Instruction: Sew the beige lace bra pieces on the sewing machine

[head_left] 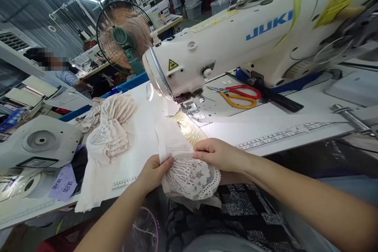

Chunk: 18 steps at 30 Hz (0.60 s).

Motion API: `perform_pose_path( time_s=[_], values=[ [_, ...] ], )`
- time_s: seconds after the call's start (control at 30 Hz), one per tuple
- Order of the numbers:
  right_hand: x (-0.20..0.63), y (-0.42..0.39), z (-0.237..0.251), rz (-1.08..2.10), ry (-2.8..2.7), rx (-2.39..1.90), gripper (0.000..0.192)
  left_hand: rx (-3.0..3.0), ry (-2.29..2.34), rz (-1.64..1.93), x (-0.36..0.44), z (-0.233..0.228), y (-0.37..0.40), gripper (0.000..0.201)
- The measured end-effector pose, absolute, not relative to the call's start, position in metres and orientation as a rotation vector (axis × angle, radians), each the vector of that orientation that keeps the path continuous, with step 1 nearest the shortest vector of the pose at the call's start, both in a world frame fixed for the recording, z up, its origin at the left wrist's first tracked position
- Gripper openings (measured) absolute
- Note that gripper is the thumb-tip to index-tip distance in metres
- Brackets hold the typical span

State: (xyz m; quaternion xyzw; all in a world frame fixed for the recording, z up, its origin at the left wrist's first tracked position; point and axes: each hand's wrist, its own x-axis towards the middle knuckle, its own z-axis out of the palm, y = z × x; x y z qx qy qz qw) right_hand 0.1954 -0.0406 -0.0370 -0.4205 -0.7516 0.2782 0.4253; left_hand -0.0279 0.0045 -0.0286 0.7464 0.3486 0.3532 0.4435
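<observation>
left hand (pixel 153 172) and right hand (pixel 217 153) both pinched shut on the white lace cup piece with its plain fabric strip (pixel 189 175), at the desk's (pixel 295 114) near edge. strip runs taut up to the white juki sewing machine's (pixel 236 35) presser foot (pixel 191 107), likely for straight feed. finished beige lace pieces (pixel 110 126) piled left; orange-and-red scissors (pixel 239 96) behind the needle.

"JUKI" in blue on white sewing machine (pixel 236 35) arm (same brand, small, on distant machine (pixel 158 10)); yellow labels unreadable.
</observation>
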Motion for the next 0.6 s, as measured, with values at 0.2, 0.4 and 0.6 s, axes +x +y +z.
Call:
perform_pose_path(
  time_s=[0.2,0.4,0.6],
  values=[
    [0.198,-0.035,-0.035,0.657,-1.929,-1.078,0.028,1.969,0.861,0.658,-0.019,-0.019,0.015,0.044],
    [0.194,-0.035,-0.036,0.606,-1.956,-1.080,0.026,2.057,0.836,0.586,-0.011,-0.010,0.007,0.041],
    [0.189,-0.039,-0.033,0.428,-1.905,-1.137,0.027,1.985,0.881,0.787,0.002,-0.006,-0.011,0.029]
  ],
)
